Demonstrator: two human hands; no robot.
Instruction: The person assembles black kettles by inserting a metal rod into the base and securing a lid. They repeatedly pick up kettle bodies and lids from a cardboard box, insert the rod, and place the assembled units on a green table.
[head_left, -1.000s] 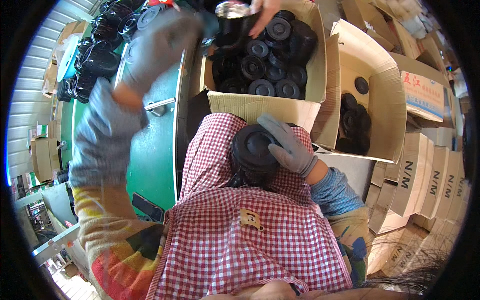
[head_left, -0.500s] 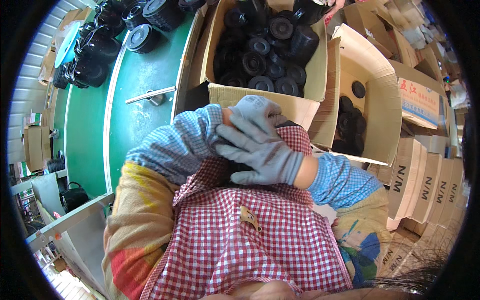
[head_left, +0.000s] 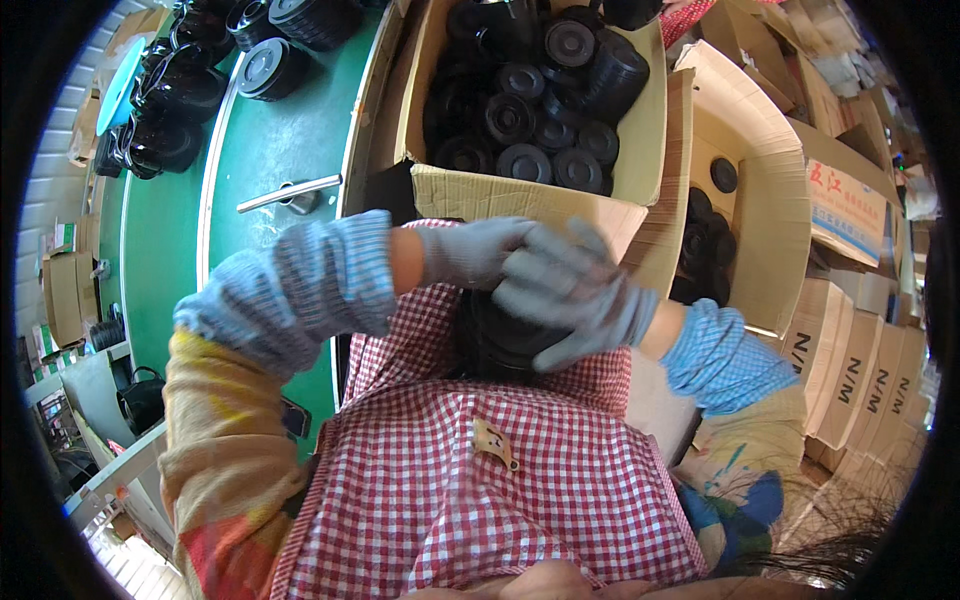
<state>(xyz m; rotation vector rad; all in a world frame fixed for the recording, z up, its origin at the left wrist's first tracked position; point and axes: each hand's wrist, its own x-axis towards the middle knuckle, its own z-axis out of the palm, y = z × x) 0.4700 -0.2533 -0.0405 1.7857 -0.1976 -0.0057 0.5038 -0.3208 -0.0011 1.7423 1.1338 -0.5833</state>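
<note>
In my lap, on the red-and-white checked apron (head_left: 480, 490), rests a black, round, ridged thing (head_left: 490, 335); its upper part is hidden under my hands, and I cannot tell its exact kind. My left hand (head_left: 465, 252), in a grey glove, bends over its far side, with fingertips hidden behind the other hand. Crossing over it is my right hand (head_left: 575, 300), also grey-gloved and a little smeared by motion. Its fingers are spread, and the thumb lies near the black thing's right side.
Beyond my knees stands a cardboard box (head_left: 530, 195) full of black round parts. To its right, another open box (head_left: 770, 250) holds several black discs. At left, a green table (head_left: 265, 150) bears a metal handle-like bar (head_left: 290, 193) and black pots (head_left: 185, 90). Stacked cartons (head_left: 850, 370) line the right.
My hands have moved apart somewhat, the left one leftward and the right one rightward, with both forearms swinging outward. More of the black round thing in my lap now shows.
</note>
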